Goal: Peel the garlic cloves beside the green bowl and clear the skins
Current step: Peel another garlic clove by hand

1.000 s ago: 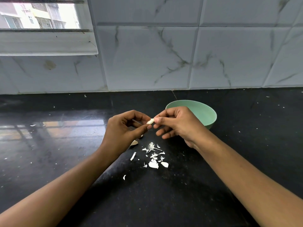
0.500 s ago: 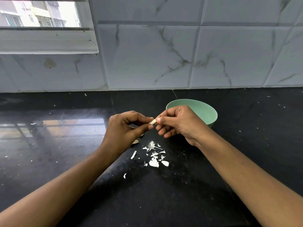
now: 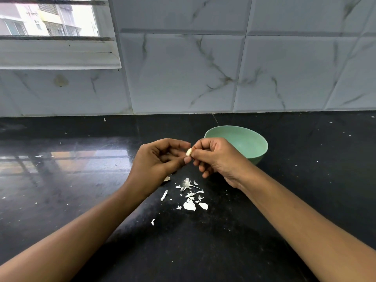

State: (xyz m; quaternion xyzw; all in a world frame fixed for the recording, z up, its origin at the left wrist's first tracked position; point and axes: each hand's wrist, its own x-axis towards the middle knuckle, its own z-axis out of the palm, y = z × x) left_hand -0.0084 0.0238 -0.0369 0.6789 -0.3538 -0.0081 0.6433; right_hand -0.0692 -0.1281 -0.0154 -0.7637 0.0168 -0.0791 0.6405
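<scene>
Your black worktop point(image 3: 61, 200) carries the green bowl point(image 3: 248, 143), rim up, at 2 o'clock from your hands. Your forearms come in from 7 and 5 o'clock and meet above it. Your left hand point(image 3: 156, 161) curls, thumb and forefinger gripping a garlic clove point(image 3: 189, 152); your right hand point(image 3: 215, 157) pinches the same clove from 3 o'clock. Torn skins point(image 3: 189, 196) lie scattered at 6 o'clock. The clove's long axis runs roughly 1 to 7 o'clock.
</scene>
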